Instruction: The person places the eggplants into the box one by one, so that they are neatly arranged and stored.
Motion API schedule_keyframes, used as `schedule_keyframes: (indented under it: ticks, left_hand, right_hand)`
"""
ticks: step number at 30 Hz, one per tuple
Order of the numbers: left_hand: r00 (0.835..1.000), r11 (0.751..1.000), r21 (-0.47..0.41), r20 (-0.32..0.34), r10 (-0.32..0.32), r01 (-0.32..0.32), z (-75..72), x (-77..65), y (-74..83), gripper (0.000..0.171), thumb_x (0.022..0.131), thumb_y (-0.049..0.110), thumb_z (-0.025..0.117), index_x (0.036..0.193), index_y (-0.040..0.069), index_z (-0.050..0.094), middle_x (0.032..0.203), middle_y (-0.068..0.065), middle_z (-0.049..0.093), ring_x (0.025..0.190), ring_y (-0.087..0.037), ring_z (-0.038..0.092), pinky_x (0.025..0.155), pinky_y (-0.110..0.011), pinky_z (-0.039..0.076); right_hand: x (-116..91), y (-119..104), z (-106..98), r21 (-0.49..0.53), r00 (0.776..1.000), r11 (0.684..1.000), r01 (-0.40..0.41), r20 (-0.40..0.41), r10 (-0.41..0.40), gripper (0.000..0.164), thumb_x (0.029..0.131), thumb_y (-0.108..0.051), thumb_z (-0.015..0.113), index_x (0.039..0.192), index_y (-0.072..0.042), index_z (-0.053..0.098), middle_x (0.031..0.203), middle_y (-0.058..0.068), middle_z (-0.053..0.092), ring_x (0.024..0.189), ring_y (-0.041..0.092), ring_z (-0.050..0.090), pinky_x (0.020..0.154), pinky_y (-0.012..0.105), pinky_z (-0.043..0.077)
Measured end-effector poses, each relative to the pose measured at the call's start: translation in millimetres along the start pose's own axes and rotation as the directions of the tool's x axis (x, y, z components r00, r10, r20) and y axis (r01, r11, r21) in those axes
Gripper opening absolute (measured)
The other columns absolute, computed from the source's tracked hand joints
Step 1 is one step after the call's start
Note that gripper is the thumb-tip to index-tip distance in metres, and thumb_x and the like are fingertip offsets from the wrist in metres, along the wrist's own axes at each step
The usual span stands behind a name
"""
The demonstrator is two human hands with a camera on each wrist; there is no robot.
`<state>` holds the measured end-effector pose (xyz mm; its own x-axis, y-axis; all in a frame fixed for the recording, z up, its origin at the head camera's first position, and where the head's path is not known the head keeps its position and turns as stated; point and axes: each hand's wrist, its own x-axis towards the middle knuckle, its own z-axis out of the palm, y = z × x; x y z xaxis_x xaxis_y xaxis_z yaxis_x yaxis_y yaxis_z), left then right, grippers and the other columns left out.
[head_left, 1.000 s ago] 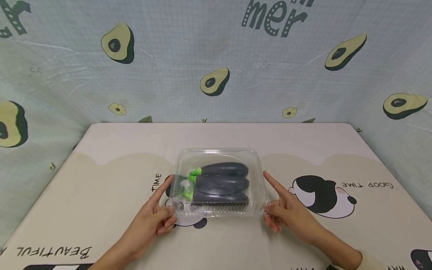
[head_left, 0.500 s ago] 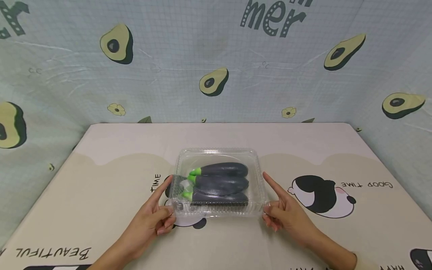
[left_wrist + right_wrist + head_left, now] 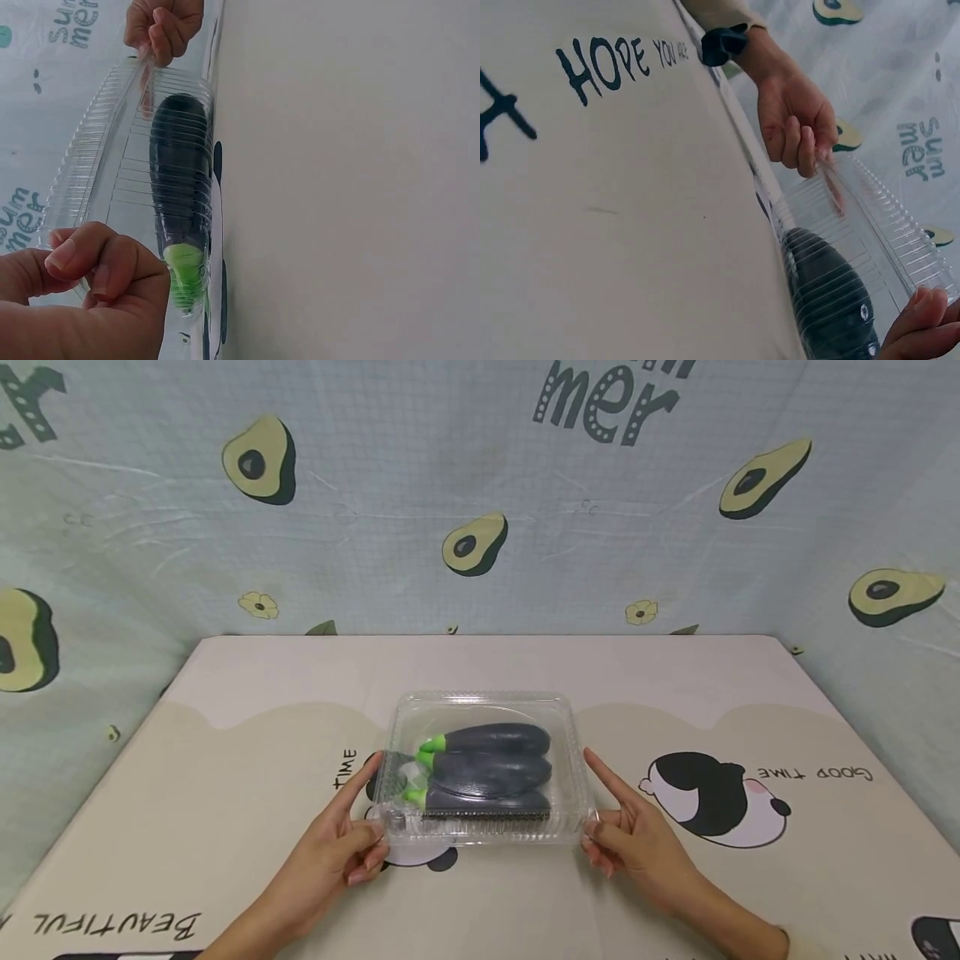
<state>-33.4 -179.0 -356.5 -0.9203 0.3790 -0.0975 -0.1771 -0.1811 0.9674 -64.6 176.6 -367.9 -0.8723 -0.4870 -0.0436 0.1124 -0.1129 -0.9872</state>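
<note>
A clear plastic clamshell container [image 3: 487, 697] rests on the table, its lid lying over the base. Inside are three dark eggplants [image 3: 491, 739] with green stems pointing left. My left hand [image 3: 337, 847] pinches the near left corner of the rim between thumb and curled fingers, its index finger stretched along the side. At the near right corner, my right hand [image 3: 641, 843] pinches the rim the same way, index finger also extended. From the left wrist, one eggplant [image 3: 180, 157] shows through the ribbed wall. The right wrist view catches only part of the right hand [image 3: 926, 330].
The tablecloth [image 3: 480, 902] is beige with printed lettering and cartoon dogs [image 3: 720, 797], one partly under the container. A pale curtain [image 3: 360, 460] printed with avocados hangs behind the table and along both sides.
The right forearm has shifted slightly to the left. Both hands keep their places at the container's corners, and the container and eggplants stay put.
</note>
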Motion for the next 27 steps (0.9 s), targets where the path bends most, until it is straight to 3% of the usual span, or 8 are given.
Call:
schedule_keyframes:
  ticks: [5, 10, 15, 23, 27]
  left_hand:
    - [1.0, 0.998, 0.051, -0.003, -0.029, 0.029, -2.7, -1.0, 3.8, 0.076, 0.096, -0.002, 0.041, 0.154, 0.027, 0.002, 0.066, -0.005, 0.045, 0.054, -0.01, 0.035, 0.054, -0.024, 0.034]
    - [0.997, 0.986, 0.154, -0.049, -0.064, 0.071, -4.4, 0.0, 7.0, 0.075, 0.096, 0.002, 0.044, 0.154, 0.027, 0.005, 0.067, -0.008, 0.053, 0.053, -0.01, 0.042, 0.049, -0.024, 0.034]
    - [0.996, 0.979, 0.19, -0.073, -0.054, 0.068, -6.0, -0.6, 6.8, 0.074, 0.097, 0.003, 0.046, 0.154, 0.026, 0.007, 0.069, -0.01, 0.056, 0.053, -0.011, 0.046, 0.048, -0.026, 0.035]
    - [0.998, 0.977, 0.21, -0.058, -0.038, 0.049, -10.1, -5.6, 6.9, 0.073, 0.098, 0.008, 0.05, 0.155, 0.021, 0.006, 0.071, -0.012, 0.058, 0.054, -0.013, 0.047, 0.051, -0.025, 0.041]
    - [0.992, 0.958, 0.275, -0.117, -0.054, 0.085, -13.9, -10.8, 11.9, 0.073, 0.097, 0.008, 0.051, 0.154, 0.015, 0.007, 0.081, -0.017, 0.058, 0.057, -0.018, 0.052, 0.055, -0.028, 0.047]
  right_hand:
    - [-0.5, -1.0, 0.3, -0.026, 0.999, 0.999, 0.024, 0.032, -0.024, 0.078, 0.094, 0.004, 0.05, 0.155, -0.019, 0.007, 0.068, 0.004, 0.059, 0.055, 0.01, 0.051, 0.048, 0.022, 0.044]
    - [0.4, -1.8, -0.6, -0.046, 0.997, 0.998, 0.041, 0.069, -0.038, 0.075, 0.097, 0.0, 0.049, 0.155, -0.019, 0.005, 0.074, 0.007, 0.06, 0.061, 0.011, 0.055, 0.052, 0.025, 0.049]
    - [1.3, -1.8, -2.3, -0.067, 0.995, 0.997, 0.037, 0.096, -0.031, 0.073, 0.099, -0.003, 0.047, 0.155, -0.019, 0.004, 0.078, 0.01, 0.06, 0.068, 0.014, 0.058, 0.057, 0.027, 0.05]
    - [-6.2, -1.8, -11.3, -0.182, 0.993, 0.979, 0.089, 0.099, -0.071, 0.065, 0.101, -0.005, 0.043, 0.155, -0.014, 0.007, 0.086, 0.022, 0.061, 0.073, 0.028, 0.063, 0.064, 0.034, 0.053]
    - [-11.4, -10.0, -22.2, -0.249, 0.995, 0.965, 0.079, 0.072, -0.063, 0.059, 0.103, -0.005, 0.039, 0.154, -0.015, 0.012, 0.097, 0.023, 0.063, 0.084, 0.032, 0.064, 0.072, 0.036, 0.054]
